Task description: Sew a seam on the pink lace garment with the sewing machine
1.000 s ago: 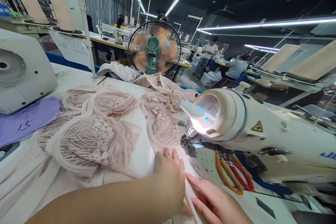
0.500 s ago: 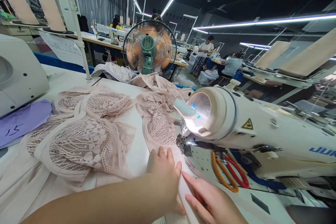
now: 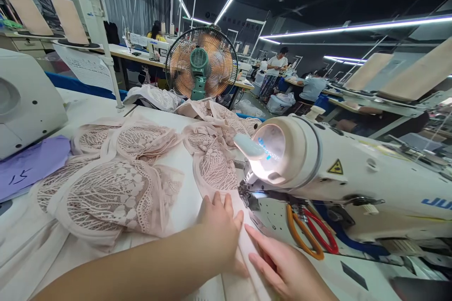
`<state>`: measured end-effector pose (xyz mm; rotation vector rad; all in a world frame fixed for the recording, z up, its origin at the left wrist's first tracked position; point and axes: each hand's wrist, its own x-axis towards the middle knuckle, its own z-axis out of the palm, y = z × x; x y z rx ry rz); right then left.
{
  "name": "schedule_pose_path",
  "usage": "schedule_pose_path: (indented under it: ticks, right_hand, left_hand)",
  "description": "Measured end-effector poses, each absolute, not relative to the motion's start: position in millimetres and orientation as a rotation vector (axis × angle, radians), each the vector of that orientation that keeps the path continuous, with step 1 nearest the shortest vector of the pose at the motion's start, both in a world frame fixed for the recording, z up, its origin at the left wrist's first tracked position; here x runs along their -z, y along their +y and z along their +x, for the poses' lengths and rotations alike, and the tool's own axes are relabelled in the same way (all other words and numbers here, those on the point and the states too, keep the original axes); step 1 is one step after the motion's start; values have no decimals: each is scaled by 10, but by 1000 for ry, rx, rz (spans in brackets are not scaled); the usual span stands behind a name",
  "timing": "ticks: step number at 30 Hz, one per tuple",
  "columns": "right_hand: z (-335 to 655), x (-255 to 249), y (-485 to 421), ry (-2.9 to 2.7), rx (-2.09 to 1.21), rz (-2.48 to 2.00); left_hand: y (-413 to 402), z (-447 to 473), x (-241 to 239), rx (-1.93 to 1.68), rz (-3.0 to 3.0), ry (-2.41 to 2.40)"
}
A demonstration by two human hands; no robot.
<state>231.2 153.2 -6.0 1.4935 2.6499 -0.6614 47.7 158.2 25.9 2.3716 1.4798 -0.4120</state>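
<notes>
My left hand [image 3: 219, 233] lies flat, fingers stretched, pressing pale pink fabric [image 3: 247, 258] onto the table just in front of the sewing machine's needle area [image 3: 249, 195]. My right hand [image 3: 282, 268] rests flat on the same strip of fabric to the right, fingers extended toward the needle. A pink lace cup piece [image 3: 217, 169] trails out behind the needle. The white sewing machine [image 3: 335, 174] has its lamp lit.
More pink lace cups [image 3: 109, 193] are spread at the left. Orange and red scissors [image 3: 310, 235] lie under the machine arm. A purple sheet [image 3: 28, 167], another white machine [image 3: 24, 99] and a fan [image 3: 201, 63] stand around. Other people work at far tables.
Both hands have stayed flat on the fabric by the needle, shifting only slightly. The view has drifted a little, so everything sits slightly left of a second ago.
</notes>
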Motion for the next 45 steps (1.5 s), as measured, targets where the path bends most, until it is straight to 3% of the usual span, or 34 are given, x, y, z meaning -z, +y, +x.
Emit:
schedule_pose_path:
  ticks: [19,40,45]
  right_hand:
    - [2431,21,1476,2643,802,1470]
    - [2352,-19,1484,2678,600,1444]
    - [2331,-95,1473,2678,619,1432]
  left_hand:
    - [1839,219,-280,258,2448,1407]
    - [1979,25,-250,72,2643,1442]
    - [1708,280,-248,-61,2902,1087]
